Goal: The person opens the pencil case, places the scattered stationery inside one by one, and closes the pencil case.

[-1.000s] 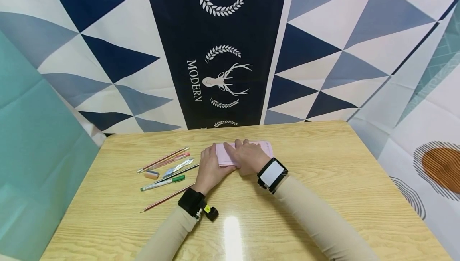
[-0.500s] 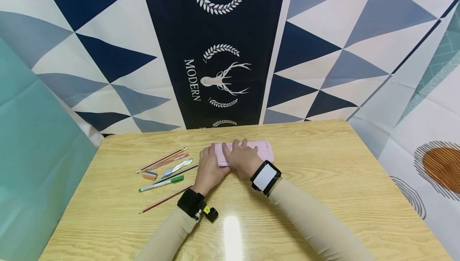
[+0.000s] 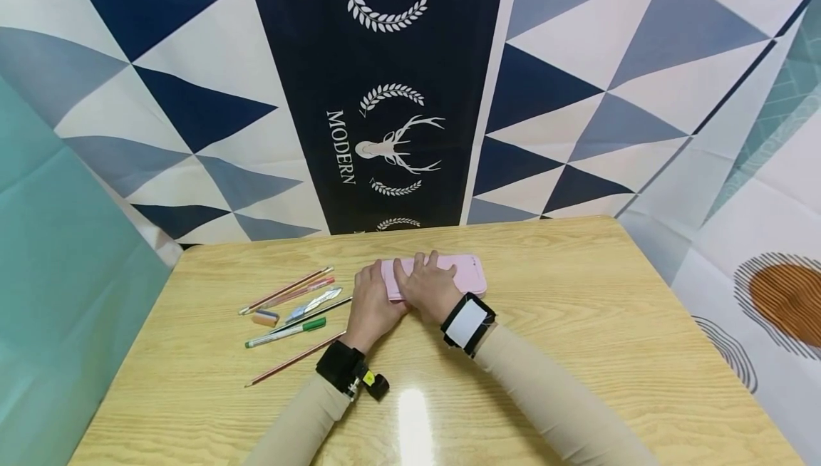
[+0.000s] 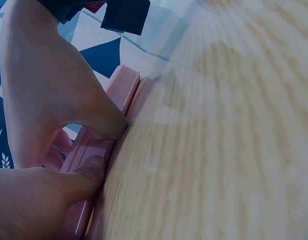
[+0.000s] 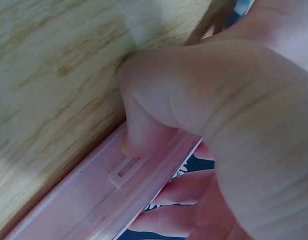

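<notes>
A long pink pencil box (image 3: 471, 275) lies flat near the middle of the far half of the table. My left hand (image 3: 374, 313) grips its left end, with the thumb (image 4: 89, 172) against the front side. Across the top lie the spread fingers of my right hand (image 3: 428, 289), while its thumb (image 5: 144, 132) presses the front side beside a small raised slot (image 5: 126, 172) in the right wrist view. Both thumbs come close together at this front edge. The right part of the lid shows uncovered; the left part is partly hidden beneath the hands.
Left of the box lie several pencils (image 3: 288, 289), an eraser (image 3: 265, 318), a shiny silver-and-blue item (image 3: 316, 303) and a green-capped marker (image 3: 285, 333). One pencil (image 3: 295, 359) lies apart, nearer the front. A patterned cloth (image 3: 391, 95) hangs behind the table (image 3: 545, 273).
My right hand has shifted slightly left and nearer to me along the box, uncovering more of its right end. The left hand keeps its place, and the box stays put.
</notes>
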`<state>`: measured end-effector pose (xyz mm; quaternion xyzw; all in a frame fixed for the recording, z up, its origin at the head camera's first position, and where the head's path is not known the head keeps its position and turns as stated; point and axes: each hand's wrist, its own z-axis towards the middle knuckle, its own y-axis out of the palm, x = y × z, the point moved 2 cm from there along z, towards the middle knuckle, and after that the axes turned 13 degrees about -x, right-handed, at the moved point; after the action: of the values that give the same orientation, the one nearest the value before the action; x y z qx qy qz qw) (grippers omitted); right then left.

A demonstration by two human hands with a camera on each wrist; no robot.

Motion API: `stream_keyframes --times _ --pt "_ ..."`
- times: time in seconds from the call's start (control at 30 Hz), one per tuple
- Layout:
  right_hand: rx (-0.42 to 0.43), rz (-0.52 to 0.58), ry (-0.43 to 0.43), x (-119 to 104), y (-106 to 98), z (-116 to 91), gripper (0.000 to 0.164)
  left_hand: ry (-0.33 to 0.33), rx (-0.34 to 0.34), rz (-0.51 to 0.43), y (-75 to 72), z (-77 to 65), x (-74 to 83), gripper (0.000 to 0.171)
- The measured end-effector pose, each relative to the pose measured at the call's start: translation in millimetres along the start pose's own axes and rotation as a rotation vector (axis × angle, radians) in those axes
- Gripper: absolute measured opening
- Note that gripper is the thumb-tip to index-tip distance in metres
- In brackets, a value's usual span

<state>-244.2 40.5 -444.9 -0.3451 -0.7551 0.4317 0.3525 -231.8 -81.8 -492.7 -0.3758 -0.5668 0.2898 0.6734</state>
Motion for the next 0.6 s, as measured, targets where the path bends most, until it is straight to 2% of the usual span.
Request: stream_keyframes --times 0.17,0.33,0.6 --pt "0.011 -0.004 -0.013 0.9 -0.8 0.1 0.087 0.010 0.013 0.011 -0.7 1.1 0.4 0.107" --pt "0.000 0.003 -0.019 2.4 -1.5 -0.1 0.088 0.019 0.032 0.023 -0.9 1.5 2.4 0.105" --pt "-0.031 -0.001 -0.025 2.5 -1.1 -0.6 0.092 0.006 0.027 0.031 1.1 0.8 2.1 0.106"
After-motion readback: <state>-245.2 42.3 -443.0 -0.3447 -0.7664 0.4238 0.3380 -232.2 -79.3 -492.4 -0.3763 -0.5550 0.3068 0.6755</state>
